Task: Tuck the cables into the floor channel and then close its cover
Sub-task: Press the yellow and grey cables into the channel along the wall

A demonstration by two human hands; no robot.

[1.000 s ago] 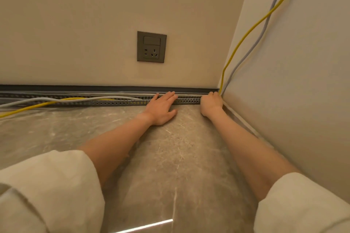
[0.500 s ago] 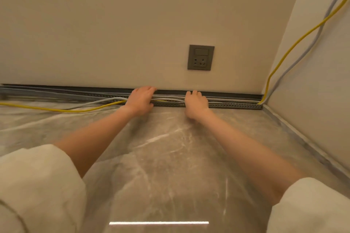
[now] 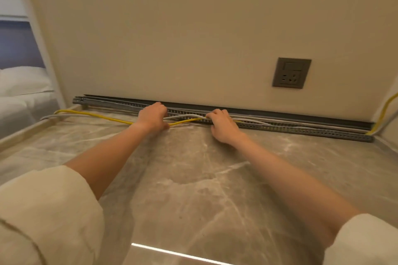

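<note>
A grey slotted floor channel [image 3: 301,130] runs along the foot of the wall, its dark cover strip [image 3: 280,114] lying open behind it. A yellow cable [image 3: 101,116] and a grey cable [image 3: 71,115] lie loose on the floor at the left and enter the channel between my hands. My left hand [image 3: 153,119] is closed over both cables at the channel's front edge. My right hand [image 3: 221,125] grips the cables where they cross into the channel. To the right of it the cables sit inside the channel.
A grey wall socket [image 3: 291,72] sits above the channel at the right. Both cables climb the side wall in the right corner [image 3: 385,112]. A bed with white bedding [image 3: 23,90] stands at the far left. The floor is polished marble tile.
Both hands have slid left along the channel, away from the right corner. More of the cables lies inside the channel at the right. My view has turned left.
</note>
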